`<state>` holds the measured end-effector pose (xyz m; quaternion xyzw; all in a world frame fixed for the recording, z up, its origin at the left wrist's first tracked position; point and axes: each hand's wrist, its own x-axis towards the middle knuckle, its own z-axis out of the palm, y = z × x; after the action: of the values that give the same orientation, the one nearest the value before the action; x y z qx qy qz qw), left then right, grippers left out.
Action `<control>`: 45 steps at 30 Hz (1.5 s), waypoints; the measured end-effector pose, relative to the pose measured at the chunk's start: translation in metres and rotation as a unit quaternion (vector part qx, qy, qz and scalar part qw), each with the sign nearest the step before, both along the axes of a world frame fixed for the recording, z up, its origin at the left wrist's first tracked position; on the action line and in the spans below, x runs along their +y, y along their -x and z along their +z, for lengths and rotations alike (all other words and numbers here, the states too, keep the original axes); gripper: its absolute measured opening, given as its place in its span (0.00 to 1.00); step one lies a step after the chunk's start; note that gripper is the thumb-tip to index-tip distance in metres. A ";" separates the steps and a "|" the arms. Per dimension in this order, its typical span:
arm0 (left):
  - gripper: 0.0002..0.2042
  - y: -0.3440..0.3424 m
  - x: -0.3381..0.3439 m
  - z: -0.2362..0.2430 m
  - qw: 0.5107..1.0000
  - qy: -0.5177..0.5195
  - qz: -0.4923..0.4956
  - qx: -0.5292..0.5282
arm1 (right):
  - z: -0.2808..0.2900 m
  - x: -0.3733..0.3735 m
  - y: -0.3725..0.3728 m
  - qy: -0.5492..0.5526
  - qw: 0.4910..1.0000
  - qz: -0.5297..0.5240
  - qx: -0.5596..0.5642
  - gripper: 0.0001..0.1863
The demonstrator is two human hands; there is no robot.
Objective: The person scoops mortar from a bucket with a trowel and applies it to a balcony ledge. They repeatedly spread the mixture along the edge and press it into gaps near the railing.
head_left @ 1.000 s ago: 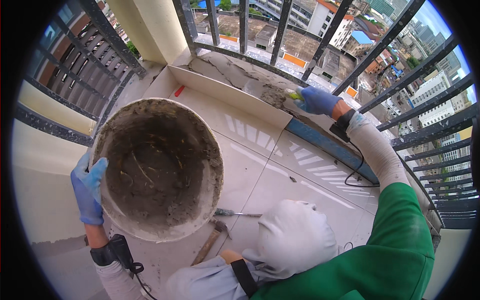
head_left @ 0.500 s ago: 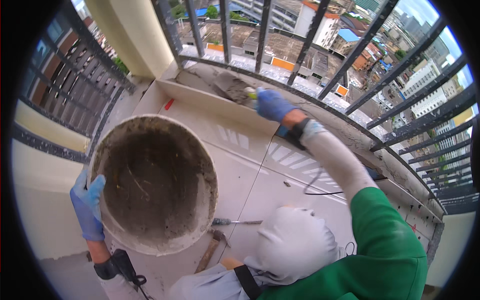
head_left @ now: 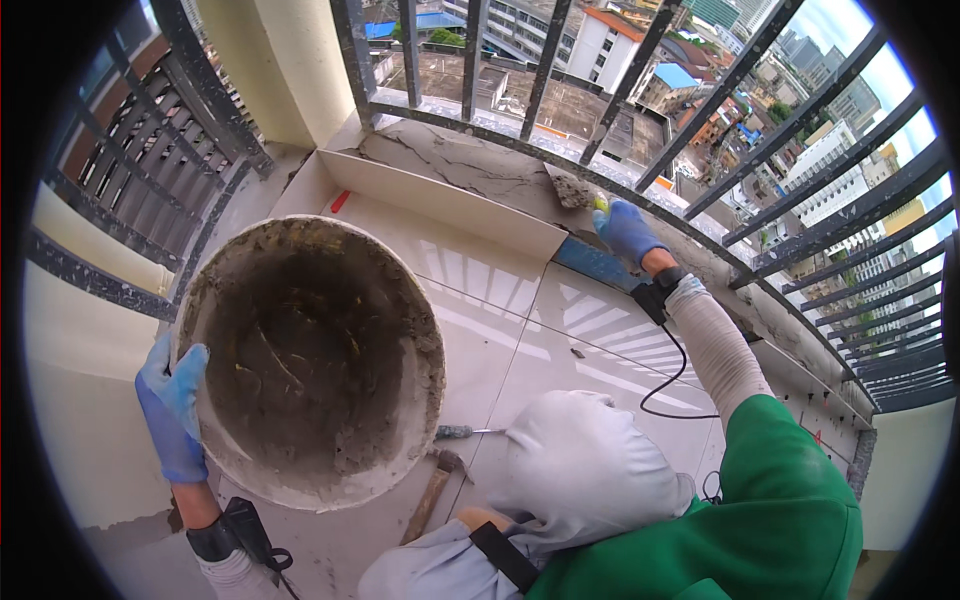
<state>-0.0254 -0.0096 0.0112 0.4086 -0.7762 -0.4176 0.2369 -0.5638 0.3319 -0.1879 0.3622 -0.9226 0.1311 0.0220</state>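
My left hand [head_left: 175,410], in a blue glove, grips the left side of a large mortar-crusted bucket [head_left: 395,420] with grey mix inside. My right hand [head_left: 623,232], gloved in blue, is closed on the yellow-green handle of a trowel [head_left: 571,190], whose blade carries grey mortar and lies over the rough mortar ledge [head_left: 450,165] below the railing. An upright tile strip [head_left: 440,190] runs along that ledge, with a blue strip [head_left: 590,263] to its right.
Black railings [head_left: 750,150] surround the balcony beside a cream pillar [head_left: 280,70]. A hammer [head_left: 428,495], a dark-handled tool [head_left: 458,431] and a small red piece [head_left: 340,201] lie on the tiled floor [head_left: 490,300]. Black cable [head_left: 660,410] hangs by my right arm.
My right hand swept left along the ledge with the trowel, then came back rightward, ending slightly lower than at first. My left hand stays on the bucket.
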 end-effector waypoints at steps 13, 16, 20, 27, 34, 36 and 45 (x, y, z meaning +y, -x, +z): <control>0.21 -0.001 0.019 0.005 0.998 0.023 0.050 0.017 | -0.023 -0.261 -0.021 0.060 0.989 0.032 -0.131 0.22; 0.22 0.003 0.019 0.006 0.998 0.013 0.057 0.000 | -0.015 -0.294 -0.012 -0.002 0.985 0.087 -0.150 0.22; 0.23 0.007 0.023 0.007 0.997 0.004 0.072 0.020 | 0.011 -0.315 -0.023 -0.057 0.970 0.199 -0.131 0.26; 0.23 0.018 0.022 0.008 0.998 0.012 0.065 -0.005 | 0.023 -0.342 0.002 -0.118 0.956 0.260 -0.061 0.21; 0.22 0.022 0.016 0.011 0.999 -0.010 0.050 0.016 | 0.024 -0.347 0.012 -0.111 0.941 0.318 0.033 0.17; 0.21 0.022 0.012 0.009 0.999 0.000 0.039 0.003 | 0.025 -0.327 0.013 -0.112 0.939 0.324 0.028 0.17; 0.19 0.001 0.014 0.002 0.998 0.015 0.058 0.025 | 0.075 -0.158 -0.002 -0.163 0.959 0.208 -0.108 0.18</control>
<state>-0.0264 0.0048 0.0134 0.4387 -0.7513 -0.4015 0.2861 -0.5619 0.1735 -0.1133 0.5280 -0.8328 0.0194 -0.1649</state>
